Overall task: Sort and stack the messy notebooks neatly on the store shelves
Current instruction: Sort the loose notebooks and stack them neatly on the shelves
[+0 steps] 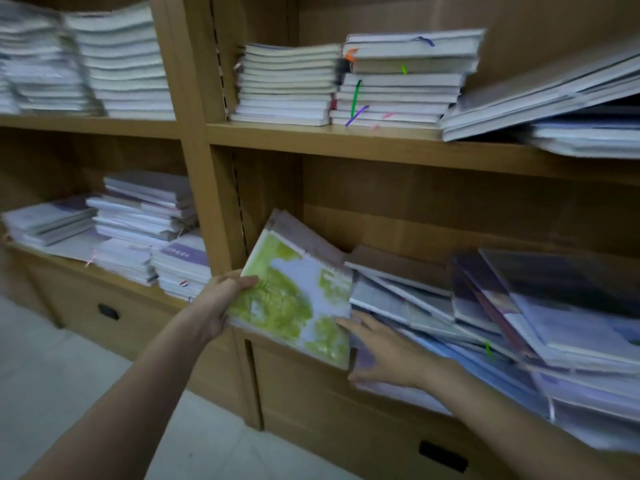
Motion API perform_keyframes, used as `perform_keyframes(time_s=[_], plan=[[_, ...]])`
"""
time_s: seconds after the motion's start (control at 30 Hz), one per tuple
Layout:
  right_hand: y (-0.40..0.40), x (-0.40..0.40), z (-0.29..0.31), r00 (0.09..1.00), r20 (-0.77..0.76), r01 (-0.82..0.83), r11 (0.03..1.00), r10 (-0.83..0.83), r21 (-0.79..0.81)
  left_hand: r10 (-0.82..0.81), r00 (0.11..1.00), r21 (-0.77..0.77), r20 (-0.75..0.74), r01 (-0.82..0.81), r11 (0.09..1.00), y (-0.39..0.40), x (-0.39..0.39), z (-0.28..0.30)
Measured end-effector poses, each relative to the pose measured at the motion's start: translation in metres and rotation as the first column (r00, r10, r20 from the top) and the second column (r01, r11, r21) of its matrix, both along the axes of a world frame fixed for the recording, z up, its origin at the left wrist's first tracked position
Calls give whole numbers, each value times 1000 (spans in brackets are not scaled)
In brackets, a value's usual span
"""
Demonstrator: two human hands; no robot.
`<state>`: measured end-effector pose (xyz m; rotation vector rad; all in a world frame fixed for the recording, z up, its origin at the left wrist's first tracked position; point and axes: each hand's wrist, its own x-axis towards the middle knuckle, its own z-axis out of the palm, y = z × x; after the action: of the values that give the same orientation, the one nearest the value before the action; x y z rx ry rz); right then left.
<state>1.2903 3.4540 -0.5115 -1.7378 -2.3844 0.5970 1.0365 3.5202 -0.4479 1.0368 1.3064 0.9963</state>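
Upper left of the frame: neat white stacks of notebooks on a wooden shelf, pale page edges outward, blurred. Lower left: shorter purple-and-white piles, less even. At centre, left hand gripping the left edge of a small bundle of green-and-white notebooks, thumb curled over the top cover, fingers hidden beneath; bundle tilted, upper corner leaning toward the shelf upright, lower edge overhanging the lower shelf's front. Just right of it, right hand spread flat, fingers straight, fingertips touching the bundle's lower right corner, palm over the messy heap of slanted notebooks filling the lower right shelf. Covers apparently glossy, some perhaps film-wrapped, so probably slippery against each other; thin, flexible, light singly, though heavier and prone to fanning out as a bundle. Best held at both side edges, squeezed square, with support from below. Upper right: two ribbon-marked stacks, then large flat books leaning askew.
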Motion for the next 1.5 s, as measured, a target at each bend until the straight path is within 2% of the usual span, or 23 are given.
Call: perform_keyframes(time_s=[0.07, 0.13, 0.23, 0.3, 0.4, 0.47, 0.5, 0.53, 0.57, 0.6, 0.63, 0.67, 0.7, 0.73, 0.8, 0.87, 1.0, 1.1, 1.27, 1.5], plan=[[0, -13, -12, 996, -72, 51, 999, -51, -2, -46, 997, 37, -60, 48, 998, 3, 1, 1], [2, -21, -20, 980, -173, 117, 990, -101, 80, -71, 986, 170, -152, 97, 981, 2, 8, 7], [4, -28, -27, 947, -317, 135, 965, -59, 225, -73, 938, 406, -338, 216, 888, -7, 18, 25], [6, -32, -21, 888, -458, 181, 939, -29, 291, -80, 935, 483, -344, 249, 839, -7, 20, 39], [11, -32, 2, 798, -602, 312, 865, -15, 393, -74, 992, 466, -101, 113, 878, 1, 13, 57], [14, -27, 19, 803, -596, 363, 817, -29, 449, -81, 996, 386, 47, 57, 921, 13, 6, 51], [15, -23, 23, 828, -559, 355, 811, -42, 465, -89, 994, 333, 70, 61, 941, 20, 5, 41], [14, -19, 24, 870, -489, 318, 827, -60, 464, -82, 997, 282, 10, 76, 956, 26, 6, 27], [13, -17, 19, 917, -390, 264, 859, -84, 438, -60, 981, 248, -184, 105, 963, 34, 7, 8], [10, -17, 10, 952, -287, 215, 897, -104, 387, -50, 894, 216, -445, 161, 963, 40, 11, -11], [7, -19, 0, 970, -213, 184, 928, -118, 323, -40, 721, 177, -691, 223, 959, 44, 13, -30], [5, -21, -10, 975, -184, 176, 945, -127, 277, -29, 520, 140, -853, 283, 949, 42, 17, -44], [4, -24, -16, 972, -193, 184, 947, -135, 262, -32, 350, 100, -936, 353, 930, 38, 20, -56], [5, -28, -18, 965, -220, 200, 942, -142, 269, -46, 219, 55, -975, 435, 899, 34, 22, -64], [11, -36, -18, 956, -250, 224, 936, -156, 273, -115, 69, -59, -991, 549, 834, 24, 21, -67], [15, -46, -18, 953, -252, 232, 938, -166, 257, -160, -4, -134, -987, 566, 813, 18, 17, -60], [16, -52, -17, 947, -265, 246, 939, -180, 240, -286, -83, -279, -955, 584, 763, 18, 24, -38], [14, -45, -15, 949, -268, 231, 942, -163, 244, -346, -200, -395, -917, 579, 713, 16, 33, -35], [11, -37, -10, 948, -271, 231, 947, -168, 223, -135, -217, -245, -967, 633, 734, 29, 32, -45], [23, -40, -6, 969, -142, 225, 955, -200, 191, -174, -257, -301, -951, 626, 719, 47, 34, -30]])
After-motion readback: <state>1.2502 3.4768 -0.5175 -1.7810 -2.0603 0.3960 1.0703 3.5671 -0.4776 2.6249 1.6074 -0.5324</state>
